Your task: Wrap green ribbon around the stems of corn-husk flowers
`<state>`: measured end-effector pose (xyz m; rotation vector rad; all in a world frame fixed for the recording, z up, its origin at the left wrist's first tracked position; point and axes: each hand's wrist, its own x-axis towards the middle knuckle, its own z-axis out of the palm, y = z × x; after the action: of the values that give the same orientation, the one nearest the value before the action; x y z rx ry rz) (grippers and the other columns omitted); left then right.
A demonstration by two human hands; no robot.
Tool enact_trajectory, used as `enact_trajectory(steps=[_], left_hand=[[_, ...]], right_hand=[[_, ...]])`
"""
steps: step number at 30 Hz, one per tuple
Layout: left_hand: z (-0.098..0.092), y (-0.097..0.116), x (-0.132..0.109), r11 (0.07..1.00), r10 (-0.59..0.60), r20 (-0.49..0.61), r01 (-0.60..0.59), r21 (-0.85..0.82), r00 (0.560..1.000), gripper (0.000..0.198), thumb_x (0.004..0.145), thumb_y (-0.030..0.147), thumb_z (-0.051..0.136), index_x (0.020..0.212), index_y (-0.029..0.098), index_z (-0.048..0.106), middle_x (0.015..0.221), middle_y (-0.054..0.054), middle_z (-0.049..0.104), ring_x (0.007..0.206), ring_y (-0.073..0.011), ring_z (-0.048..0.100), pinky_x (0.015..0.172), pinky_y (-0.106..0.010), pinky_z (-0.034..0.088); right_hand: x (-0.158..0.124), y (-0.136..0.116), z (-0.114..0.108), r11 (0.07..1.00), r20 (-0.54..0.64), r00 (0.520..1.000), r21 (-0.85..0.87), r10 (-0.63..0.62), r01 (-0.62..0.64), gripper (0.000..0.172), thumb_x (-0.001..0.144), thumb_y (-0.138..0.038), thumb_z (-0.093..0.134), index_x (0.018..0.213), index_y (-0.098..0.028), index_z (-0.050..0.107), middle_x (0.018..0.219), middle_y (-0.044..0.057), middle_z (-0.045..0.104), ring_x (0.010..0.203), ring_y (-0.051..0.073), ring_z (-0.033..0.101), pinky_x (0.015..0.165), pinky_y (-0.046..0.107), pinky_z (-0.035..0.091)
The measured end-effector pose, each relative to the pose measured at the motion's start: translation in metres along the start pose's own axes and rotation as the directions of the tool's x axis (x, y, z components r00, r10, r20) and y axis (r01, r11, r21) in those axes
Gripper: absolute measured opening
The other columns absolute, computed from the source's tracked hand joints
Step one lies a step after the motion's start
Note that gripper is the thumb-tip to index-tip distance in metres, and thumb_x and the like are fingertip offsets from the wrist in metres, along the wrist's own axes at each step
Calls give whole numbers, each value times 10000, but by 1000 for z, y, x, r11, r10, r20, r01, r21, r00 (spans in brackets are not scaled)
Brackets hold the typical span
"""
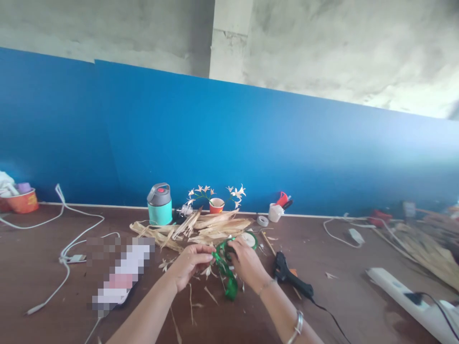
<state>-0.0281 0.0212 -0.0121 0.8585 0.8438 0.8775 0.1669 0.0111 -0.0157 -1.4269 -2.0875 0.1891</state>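
My left hand and my right hand meet over the brown table, both pinched on a shiny green ribbon that trails down between them. A small pale husk flower hangs by my left fingertips. Just behind my right hand lies a roll of green ribbon. A pile of dried corn husks lies right behind both hands.
A black glue gun lies right of my right wrist, its cord running off the front. A teal flask, a cup of husk flowers, tape, a white power strip and white cables surround the area.
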Motion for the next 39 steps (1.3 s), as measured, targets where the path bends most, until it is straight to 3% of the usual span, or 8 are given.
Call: enact_trajectory(steps=[3, 6, 17, 21, 26, 29, 33, 39], left_hand=[[0, -2, 1, 1000, 16, -15, -16, 1, 1000, 248, 483, 173, 782, 707, 130, 686, 660, -24, 670, 604, -105, 569, 548, -188, 359], [-2, -4, 2, 999, 39, -37, -39, 18, 999, 226, 513, 193, 777, 707, 137, 677, 649, -12, 661, 564, -90, 540, 503, -185, 324], [-8, -15, 13, 992, 75, -69, -81, -97, 995, 264, 540, 183, 757, 782, 126, 667, 746, -44, 699, 730, -153, 634, 726, -241, 443], [-6, -14, 12, 992, 67, -98, -76, -96, 993, 228, 549, 166, 749, 755, 125, 661, 703, -37, 691, 633, -118, 616, 610, -203, 435], [-3, -10, 8, 995, 86, -129, -92, -47, 988, 247, 549, 171, 746, 778, 125, 664, 642, -18, 668, 544, -95, 575, 528, -188, 397], [-2, -8, 6, 994, 111, -136, -113, -5, 985, 263, 560, 188, 745, 804, 129, 668, 683, -18, 678, 570, -92, 577, 553, -186, 401], [-3, -8, 6, 990, 140, -161, -141, 6, 977, 278, 549, 195, 758, 801, 132, 659, 710, -20, 682, 632, -109, 600, 601, -192, 417], [-7, -10, 10, 981, 168, -138, -179, -75, 976, 248, 540, 187, 779, 728, 129, 627, 653, -4, 669, 601, -98, 595, 599, -184, 430]], right_hand=[[-4, -6, -22, 997, -229, 973, 68, 38, -22, 238, 744, -133, 478, 934, -162, 619, 908, 95, 564, 801, 201, 542, 727, 313, 448], [-5, -9, -33, 950, -268, 951, 306, 152, -65, 262, 776, -196, 481, 1004, -166, 605, 829, 63, 601, 699, 171, 550, 658, 283, 460], [-23, -26, 10, 583, 88, 964, 782, 250, -222, 185, 696, -224, 593, 865, -158, 629, 679, 2, 571, 617, 127, 508, 571, 225, 409], [-26, -22, 9, 276, 237, 898, 895, 371, -350, 157, 716, -242, 551, 818, -151, 627, 629, 12, 592, 559, 116, 520, 488, 196, 368], [-26, -12, 8, -351, 664, 643, 748, 381, -564, 182, 692, -215, 613, 863, -157, 592, 692, 46, 635, 486, 70, 501, 379, 126, 255], [-27, -13, 7, -509, 765, 572, 634, 297, -582, 96, 661, -135, 630, 741, -133, 576, 667, 47, 629, 444, 40, 473, 365, 108, 231], [-28, -17, 4, -492, 742, 623, 650, 248, -579, 70, 628, -108, 639, 679, -112, 591, 626, 43, 627, 455, 47, 494, 371, 115, 255], [-32, -22, -4, -218, 608, 779, 790, 155, -573, 347, 537, -54, 692, 863, -149, 624, 736, 51, 679, 600, 119, 604, 446, 152, 323]])
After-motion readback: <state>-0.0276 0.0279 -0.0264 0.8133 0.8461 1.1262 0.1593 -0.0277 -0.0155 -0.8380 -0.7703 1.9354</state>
